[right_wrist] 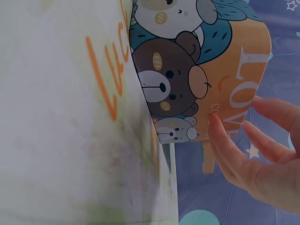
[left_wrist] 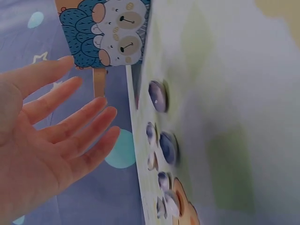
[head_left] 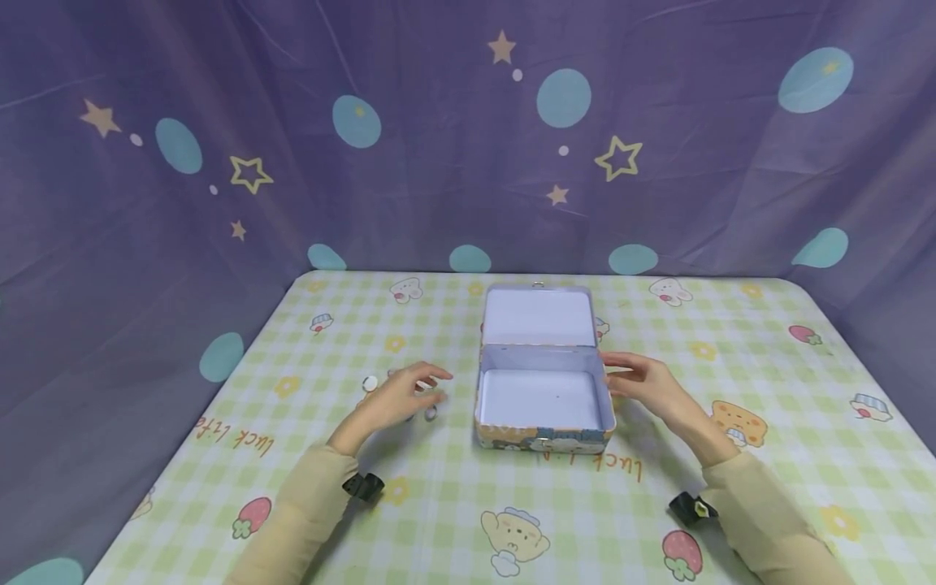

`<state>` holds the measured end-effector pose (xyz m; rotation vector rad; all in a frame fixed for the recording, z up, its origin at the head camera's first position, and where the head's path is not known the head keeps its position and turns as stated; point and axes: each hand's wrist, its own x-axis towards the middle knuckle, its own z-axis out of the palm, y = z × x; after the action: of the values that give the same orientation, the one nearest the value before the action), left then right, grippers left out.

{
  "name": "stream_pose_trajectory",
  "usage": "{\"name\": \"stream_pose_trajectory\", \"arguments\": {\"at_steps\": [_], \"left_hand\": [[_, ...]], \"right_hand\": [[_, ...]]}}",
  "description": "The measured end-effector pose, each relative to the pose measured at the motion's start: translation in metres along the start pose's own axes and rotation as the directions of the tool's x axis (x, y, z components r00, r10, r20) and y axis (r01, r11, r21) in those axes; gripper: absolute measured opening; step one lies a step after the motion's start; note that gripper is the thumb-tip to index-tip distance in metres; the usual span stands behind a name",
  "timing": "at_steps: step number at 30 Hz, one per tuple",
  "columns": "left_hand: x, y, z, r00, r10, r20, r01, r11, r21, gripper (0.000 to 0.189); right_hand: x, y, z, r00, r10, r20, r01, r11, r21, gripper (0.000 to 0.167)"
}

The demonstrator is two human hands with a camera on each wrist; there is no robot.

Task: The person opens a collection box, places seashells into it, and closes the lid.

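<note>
1. White inside, the box [head_left: 544, 444] stands on the checked cloth [head_left: 431, 520], between the two hands: left hand [head_left: 398, 398] on one side, right hand [head_left: 647, 382] on the other.
2. Lid [head_left: 539, 317] thrown back on the far side, its inner face showing; small clasp [head_left: 539, 284] at its far edge. Box floor carries one small dark speck.
3. Right hand: fingertips against the box's right wall, fingers extended, not wrapped round it. Right wrist view: wall printed with bears [right_wrist: 163, 79] and large white letters [right_wrist: 243, 89] on orange.
4. Left hand: released, fingers apart and relaxed, nothing held. It hovers to the left of the box, apart from it; fingertips point toward the left wall.
5. Stones [left_wrist: 168, 147]: several, small, rounded, glossy, greyish purple, scattered on the cloth by the left hand. Left wrist view shows them loose, a few close together, one set apart nearer the box. In the head view the left hand hides part of the group; exact count uncertain.
6. Both arms wear pale sleeves [head_left: 314, 496], with a dark camera [head_left: 363, 487] at each wrist.
7. Behind the cloth: purple curtain [head_left: 439, 203] with stars and blue ovals.
</note>
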<state>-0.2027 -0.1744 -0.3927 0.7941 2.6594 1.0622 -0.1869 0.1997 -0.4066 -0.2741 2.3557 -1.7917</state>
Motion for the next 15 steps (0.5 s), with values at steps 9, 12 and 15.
{"name": "stream_pose_trajectory", "arguments": {"at_steps": [9,12,15], "left_hand": [[-0.0064,-0.0014,0.0020,0.997,-0.053,0.050,0.046,0.989,0.142,0.028],[-0.0077,-0.0027,0.0029,0.997,-0.032,0.069,0.019,0.984,0.175,0.030],[-0.0088,-0.0040,0.0034,0.996,-0.017,0.082,0.001,0.981,0.194,0.031]], "right_hand": [[-0.0007,0.0028,-0.0022,0.998,0.056,-0.023,-0.058,0.996,-0.071,0.049],[-0.0002,0.0030,-0.0019,0.998,0.062,-0.026,-0.064,0.996,-0.058,0.049],[0.0002,0.0031,-0.0011,0.997,0.068,-0.028,-0.070,0.996,-0.051,0.048]]}}
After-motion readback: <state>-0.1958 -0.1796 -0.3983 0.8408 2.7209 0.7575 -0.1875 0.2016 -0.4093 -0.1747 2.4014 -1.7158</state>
